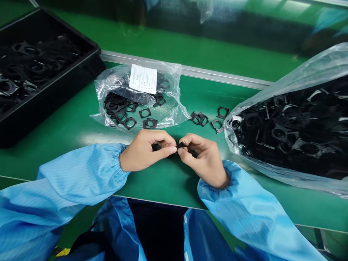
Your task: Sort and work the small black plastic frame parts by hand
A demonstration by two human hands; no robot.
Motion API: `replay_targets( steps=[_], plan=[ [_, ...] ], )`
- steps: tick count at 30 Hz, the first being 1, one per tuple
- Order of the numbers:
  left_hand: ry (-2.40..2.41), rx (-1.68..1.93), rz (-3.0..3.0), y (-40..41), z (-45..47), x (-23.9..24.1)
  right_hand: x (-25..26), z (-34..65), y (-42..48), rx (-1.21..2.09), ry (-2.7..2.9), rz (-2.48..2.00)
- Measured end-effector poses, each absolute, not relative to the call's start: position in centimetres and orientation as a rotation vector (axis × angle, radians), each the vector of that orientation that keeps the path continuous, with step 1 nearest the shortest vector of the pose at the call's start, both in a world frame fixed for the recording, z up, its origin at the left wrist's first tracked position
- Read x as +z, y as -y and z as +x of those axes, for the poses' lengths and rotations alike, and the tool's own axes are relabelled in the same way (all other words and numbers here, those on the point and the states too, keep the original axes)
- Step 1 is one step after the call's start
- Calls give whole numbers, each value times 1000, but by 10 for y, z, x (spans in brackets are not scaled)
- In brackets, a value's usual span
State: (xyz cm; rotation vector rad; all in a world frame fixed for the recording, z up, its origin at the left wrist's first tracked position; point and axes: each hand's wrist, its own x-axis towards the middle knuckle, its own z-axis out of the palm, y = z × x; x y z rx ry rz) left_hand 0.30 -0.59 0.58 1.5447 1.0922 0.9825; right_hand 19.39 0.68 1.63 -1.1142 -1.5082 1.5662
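1. Small black frame piece (181, 145) pinched edge-on at the fingertips, since it was so small; long axis ran left-right.
2. Left hand (146, 150) and right hand (202, 159) together, clamped on it above the green bench mat (163, 185).
3. Loose black frames (199, 118) just ahead of the hands; clear plastic bag (320, 65) ahead right; black tray (51, 95) ahead left.

A green anti-static mat (152, 185) covers the workbench, its front edge running in a straight pale line. A metal rail (185, 70) borders its far side, and beyond that lies another green bench surface (217, 47). Farther back, a dark, glossy band (244, 30) stretches across the view, blurred, with pale strips of overhead light (296, 5) gleaming along the top.
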Motion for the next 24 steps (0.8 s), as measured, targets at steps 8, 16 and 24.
replay_targets(
  steps=[8,16,24],
  plan=[
    [-1072,959,1544,7,2,7,10,201,-20,1955,1380,-1027],
    [-1051,992,1472,4,1,3,9,198,-15,1782,1287,-1061],
    [-1068,1050,1468,5,3,3,11,198,-14,1702,1265,-1077]
  ],
)
